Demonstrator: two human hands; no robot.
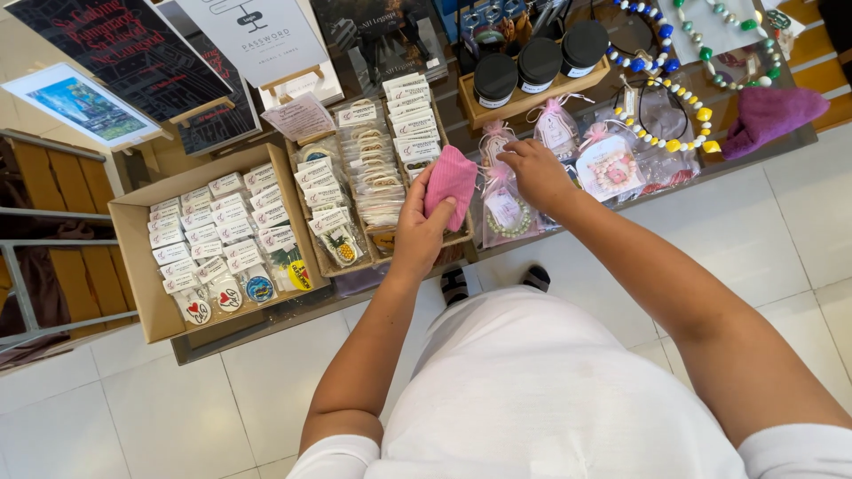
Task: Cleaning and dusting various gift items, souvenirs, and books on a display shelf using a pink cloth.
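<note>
Pink knitted pouch [451,182] is pinched in the left hand [419,232], thumb across its front, and held above the front edge of the display table [266,324], clear of the goods for a look. Right hand [535,171] is laid on the clear gift bags [508,208] beside it, fingers curled on a bag top; whether a bag is actually gripped cannot be told. Cardboard tray [133,266] of labelled packets sits left, black-lidded jars [539,64] behind, bead necklaces [674,115] right.

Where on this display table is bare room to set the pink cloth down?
Little. The clearest patch lies on the dark tabletop beside the purple cloth, right end. The cardboard box, the packet trays and the pouches under the right hand are crowded.
</note>
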